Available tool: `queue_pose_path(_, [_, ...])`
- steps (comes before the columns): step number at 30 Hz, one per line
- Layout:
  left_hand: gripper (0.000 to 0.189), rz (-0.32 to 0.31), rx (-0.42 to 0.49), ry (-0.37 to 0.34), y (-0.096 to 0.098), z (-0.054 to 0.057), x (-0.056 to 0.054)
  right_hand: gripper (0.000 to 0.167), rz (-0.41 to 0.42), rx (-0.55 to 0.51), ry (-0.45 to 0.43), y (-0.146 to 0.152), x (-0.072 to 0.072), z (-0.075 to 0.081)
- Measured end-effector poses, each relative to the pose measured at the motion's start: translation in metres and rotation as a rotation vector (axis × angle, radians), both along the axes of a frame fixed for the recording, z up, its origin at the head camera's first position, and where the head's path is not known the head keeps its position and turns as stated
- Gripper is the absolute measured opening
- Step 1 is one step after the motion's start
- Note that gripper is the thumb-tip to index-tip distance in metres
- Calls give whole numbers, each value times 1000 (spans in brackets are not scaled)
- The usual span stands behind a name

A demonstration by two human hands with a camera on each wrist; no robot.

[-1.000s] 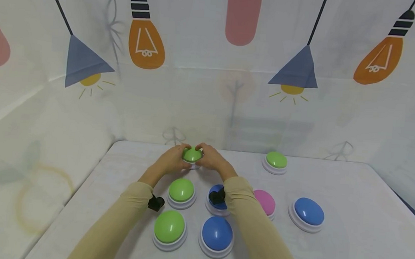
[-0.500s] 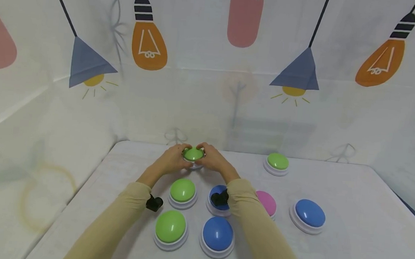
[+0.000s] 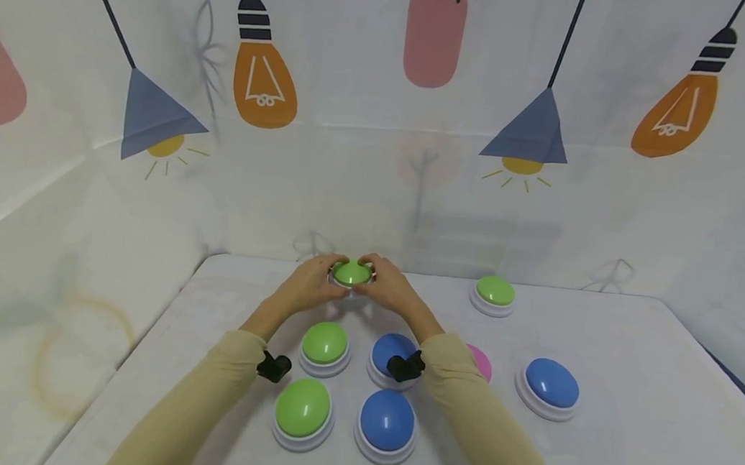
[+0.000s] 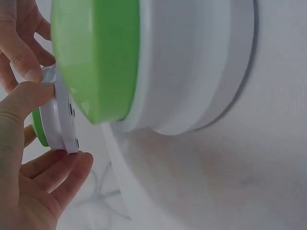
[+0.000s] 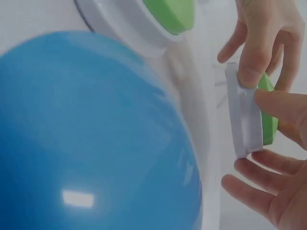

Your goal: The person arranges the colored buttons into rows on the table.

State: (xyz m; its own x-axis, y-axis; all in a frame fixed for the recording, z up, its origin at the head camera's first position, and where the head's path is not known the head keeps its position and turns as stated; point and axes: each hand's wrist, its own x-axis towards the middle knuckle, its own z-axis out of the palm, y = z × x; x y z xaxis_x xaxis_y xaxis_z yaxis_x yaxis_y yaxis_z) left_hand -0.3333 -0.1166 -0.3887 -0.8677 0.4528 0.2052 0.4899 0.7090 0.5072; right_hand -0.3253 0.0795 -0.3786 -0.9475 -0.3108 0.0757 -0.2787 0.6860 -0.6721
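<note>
Both hands hold a green dome push button point(image 3: 351, 273) with a white base between them, near the table's far edge. On its left side, my left hand point(image 3: 310, 284) grips the base with thumb and fingers. My right hand point(image 3: 391, 289) grips the opposite side the same way. The left wrist view shows the button's white base point(image 4: 58, 115) raised off the table, its underside partly visible. In the right wrist view, thumbs press the near side of the base point(image 5: 243, 115) and fingertips of the right hand point(image 5: 283, 177) curl under its edge.
Nearer on the white table point(image 3: 644, 424) stand two green buttons point(image 3: 324, 343), two blue buttons point(image 3: 387, 421) and a pink button point(image 3: 481, 362) partly hidden by the right sleeve. Further right are another blue button point(image 3: 551, 383) and a green one point(image 3: 495, 291). A printed curtain point(image 3: 363, 174) hangs behind.
The held green button has risen a little and shifted slightly right, with both hands moving along. The right forearm has swung right, covering more of the pink button.
</note>
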Motion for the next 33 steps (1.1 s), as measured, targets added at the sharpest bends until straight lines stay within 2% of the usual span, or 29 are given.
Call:
queue_pose_path(7, [63,-6,29,30,4,5,17,54,4,-13,39,10,19,7])
queue_pose_path(13, [61,-21,49,73,8,14,32,53,-17,-33,89,18,39,14])
queue_pose_path(23, [60,-91,67,142,16,27,65,52,-41,-81,144,34,80,19])
queue_pose_path(33, [60,-120,117,219,29,29,98,52,-95,-10,189,47,116,26])
